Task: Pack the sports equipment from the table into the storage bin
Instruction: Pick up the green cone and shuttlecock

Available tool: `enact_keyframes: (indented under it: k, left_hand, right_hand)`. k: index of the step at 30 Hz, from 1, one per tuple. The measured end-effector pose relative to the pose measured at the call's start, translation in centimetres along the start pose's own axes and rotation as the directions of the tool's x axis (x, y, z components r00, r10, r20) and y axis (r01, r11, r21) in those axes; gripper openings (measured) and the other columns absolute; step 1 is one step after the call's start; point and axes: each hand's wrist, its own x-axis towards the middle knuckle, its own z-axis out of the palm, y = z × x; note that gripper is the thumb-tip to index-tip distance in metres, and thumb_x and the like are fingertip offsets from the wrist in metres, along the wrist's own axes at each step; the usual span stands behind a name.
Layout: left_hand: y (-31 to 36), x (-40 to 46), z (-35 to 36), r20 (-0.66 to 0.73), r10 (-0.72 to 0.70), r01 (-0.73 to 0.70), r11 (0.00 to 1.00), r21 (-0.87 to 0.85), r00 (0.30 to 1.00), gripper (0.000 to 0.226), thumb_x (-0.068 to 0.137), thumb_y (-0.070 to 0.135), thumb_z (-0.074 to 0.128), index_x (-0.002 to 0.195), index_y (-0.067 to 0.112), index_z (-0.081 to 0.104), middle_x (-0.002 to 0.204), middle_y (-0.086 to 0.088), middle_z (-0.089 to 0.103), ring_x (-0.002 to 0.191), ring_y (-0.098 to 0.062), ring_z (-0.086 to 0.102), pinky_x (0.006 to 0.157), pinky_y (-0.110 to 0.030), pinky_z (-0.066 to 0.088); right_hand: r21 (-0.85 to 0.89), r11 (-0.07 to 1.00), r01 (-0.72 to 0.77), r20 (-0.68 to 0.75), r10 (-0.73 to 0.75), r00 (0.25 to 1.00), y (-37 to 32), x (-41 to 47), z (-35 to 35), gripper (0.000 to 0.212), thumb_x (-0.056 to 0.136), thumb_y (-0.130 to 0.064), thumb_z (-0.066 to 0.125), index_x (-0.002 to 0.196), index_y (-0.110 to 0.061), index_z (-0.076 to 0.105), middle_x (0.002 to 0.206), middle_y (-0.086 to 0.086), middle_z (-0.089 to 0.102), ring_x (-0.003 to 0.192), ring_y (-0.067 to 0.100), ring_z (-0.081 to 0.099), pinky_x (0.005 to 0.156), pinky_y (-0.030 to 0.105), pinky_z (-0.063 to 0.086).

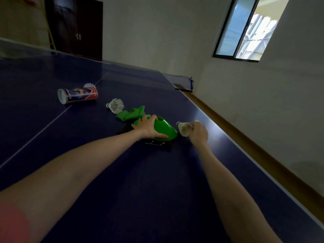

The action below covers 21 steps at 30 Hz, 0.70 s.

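On the dark blue table-tennis table (87, 137), my left hand (148, 128) grips a green plastic cone (164, 128) that rests over a black object with a wire frame (156, 142). A green band (131, 114) lies crumpled just behind the cone. My right hand (199, 132) is closed on a white shuttlecock (183, 128) right of the cone. A second shuttlecock (115, 105) lies loose behind the band. Farther left a shuttlecock tube (77, 95) lies on its side, with another shuttlecock (89, 85) behind it. No storage bin is in view.
The table's right edge (245, 151) runs beside a wall with a wooden skirting (228, 123). The net post (190, 85) stands at the far right edge. A dark door (77, 27) and a window (245, 28) are in the far walls.
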Motion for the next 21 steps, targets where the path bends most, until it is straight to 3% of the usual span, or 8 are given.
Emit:
enact_keyframes:
  k: [3,7,11,15,21]
  left_hand:
    - [-0.2,-1.2,-1.2,-0.046,0.04,-0.047,0.986,-0.162,0.998,0.076,0.064,0.061,0.075,0.12,0.019,0.045,0.133,-0.012,0.039,0.118,-0.03,0.048,0.098,-0.043,0.044]
    - [-0.6,-3.8,-3.2,-0.206,0.047,-0.113,0.941,-0.318,0.977,0.054,0.076,0.035,0.076,0.115,0.006,0.052,0.13,-0.017,0.041,0.12,-0.029,0.043,0.098,-0.032,0.036]
    - [-1.7,-7.9,-5.8,-0.328,0.055,-0.191,0.896,-0.4,0.943,0.048,0.075,0.035,0.077,0.109,0.012,0.053,0.123,-0.011,0.045,0.113,-0.023,0.046,0.092,-0.027,0.036]
    - [-4.5,-13.5,-9.1,-0.413,0.033,-0.213,0.892,-0.399,0.91,0.044,0.075,0.035,0.077,0.105,0.017,0.051,0.122,-0.006,0.041,0.111,-0.014,0.039,0.094,-0.025,0.033]
    - [-11.4,-23.2,-14.9,-0.548,-0.125,-0.112,0.919,-0.377,0.827,0.048,0.077,0.031,0.076,0.113,0.011,0.052,0.123,-0.005,0.04,0.116,-0.019,0.039,0.096,-0.023,0.032]
  right_hand:
    - [0.013,0.998,-0.058,-0.14,0.059,0.988,-0.8,-2.2,-0.5,0.017,0.092,-0.014,0.05,0.095,-0.008,0.066,0.101,0.012,0.06,0.081,0.025,0.06,0.061,0.026,0.035]
    - [0.123,0.99,-0.067,-0.286,0.1,0.953,-2.7,-5.5,-1.8,0.017,0.093,-0.014,0.047,0.093,-0.011,0.064,0.095,0.012,0.062,0.068,0.015,0.049,0.048,0.021,0.027]
    - [0.288,0.956,0.055,-0.386,0.063,0.92,-6.9,-9.0,-3.5,0.018,0.095,-0.011,0.046,0.101,-0.008,0.063,0.092,0.011,0.065,0.075,0.018,0.054,0.063,0.027,0.034]
    - [0.352,0.919,0.18,-0.399,-0.027,0.917,-12.7,-11.3,-4.5,0.019,0.093,-0.011,0.049,0.104,-0.012,0.065,0.092,0.009,0.068,0.081,0.022,0.061,0.064,0.025,0.032]
    - [0.453,0.825,0.338,-0.275,-0.231,0.933,-24.1,-15.4,-2.4,0.022,0.088,-0.007,0.052,0.105,-0.012,0.064,0.091,0.008,0.069,0.082,0.024,0.062,0.064,0.027,0.034]
